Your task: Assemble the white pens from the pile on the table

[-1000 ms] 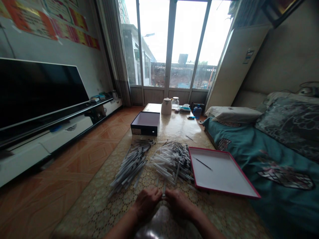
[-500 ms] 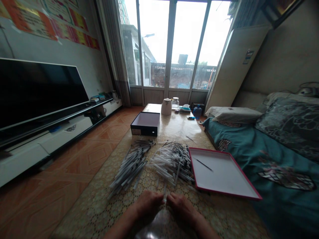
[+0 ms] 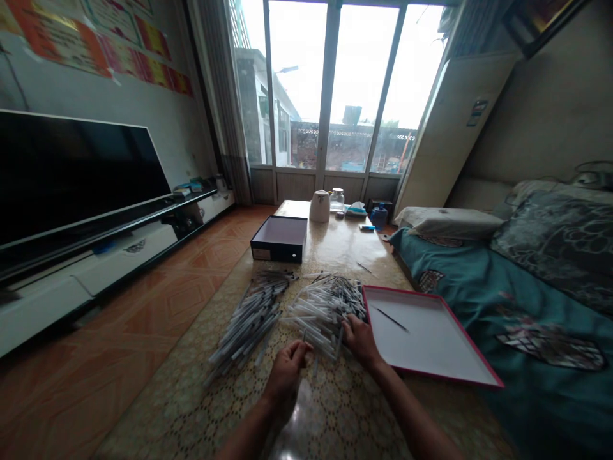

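My left hand point(image 3: 288, 369) is closed in a pinch above the near side of the table, with the tip of a slim pen-like stick showing over its fingers. My right hand point(image 3: 360, 340) reaches to the near right edge of a loose pile of white and black pen-like tubes point(image 3: 316, 313). Its fingertips are drawn together among the dark ends; what they grip is hidden. Left of that pile lies a bundle of grey-white pen-like sticks point(image 3: 249, 326) with dark ends, lined up roughly the same way.
A shallow red-rimmed box lid point(image 3: 438, 377) to the right holds one thin dark rod point(image 3: 393, 319). Farther back stand a dark open box point(image 3: 276, 251), a white kettle point(image 3: 320, 206), a glass jar point(image 3: 337, 199) and a tissue pack point(image 3: 355, 209). A teal-covered sofa point(image 3: 460, 275) borders the right.
My hands were together at the near table edge and have parted. My right hand moved forward and right to the middle pile; my left hand rose slightly forward and left.
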{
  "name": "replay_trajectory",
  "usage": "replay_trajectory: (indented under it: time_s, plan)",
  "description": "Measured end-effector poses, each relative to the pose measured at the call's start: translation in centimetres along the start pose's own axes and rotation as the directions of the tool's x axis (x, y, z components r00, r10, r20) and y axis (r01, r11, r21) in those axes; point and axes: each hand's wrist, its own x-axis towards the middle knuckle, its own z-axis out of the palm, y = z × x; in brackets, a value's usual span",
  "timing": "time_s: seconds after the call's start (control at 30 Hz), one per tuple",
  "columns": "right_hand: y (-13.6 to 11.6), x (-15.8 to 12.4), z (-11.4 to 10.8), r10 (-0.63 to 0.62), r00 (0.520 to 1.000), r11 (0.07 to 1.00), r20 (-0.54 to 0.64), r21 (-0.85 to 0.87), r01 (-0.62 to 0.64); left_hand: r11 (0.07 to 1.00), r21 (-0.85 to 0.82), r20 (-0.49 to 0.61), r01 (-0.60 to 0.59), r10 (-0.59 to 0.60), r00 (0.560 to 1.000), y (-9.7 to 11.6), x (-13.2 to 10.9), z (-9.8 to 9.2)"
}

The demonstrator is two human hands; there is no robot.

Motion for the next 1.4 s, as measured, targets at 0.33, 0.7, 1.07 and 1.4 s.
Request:
replay_trajectory:
  time_s: [0.33,0.7,1.07,1.4]
  plan:
    - [-2.6,-2.8,1.7,0.104,0.976,0.898,0.192,0.403,-0.175,0.828,-0.549,-0.214,0.113,-0.269,0.939,-1.4,0.0,-1.1]
    - [-3.0,-6.6,4.6,0.072,0.977,0.895,0.200,0.420,-0.151,0.781,-0.620,-0.237,0.071,-0.273,0.933,-2.6,-1.0,-0.7]
    - [-3.6,-7.0,4.6,0.101,0.980,0.870,0.171,0.462,-0.170,0.825,-0.563,-0.257,0.054,-0.236,0.937,-2.8,-0.7,-0.8]
    - [-3.8,-6.9,4.5,0.146,0.979,0.874,0.141,0.445,-0.195,0.815,-0.579,-0.257,0.039,-0.228,0.939,-3.2,-0.7,-0.7]
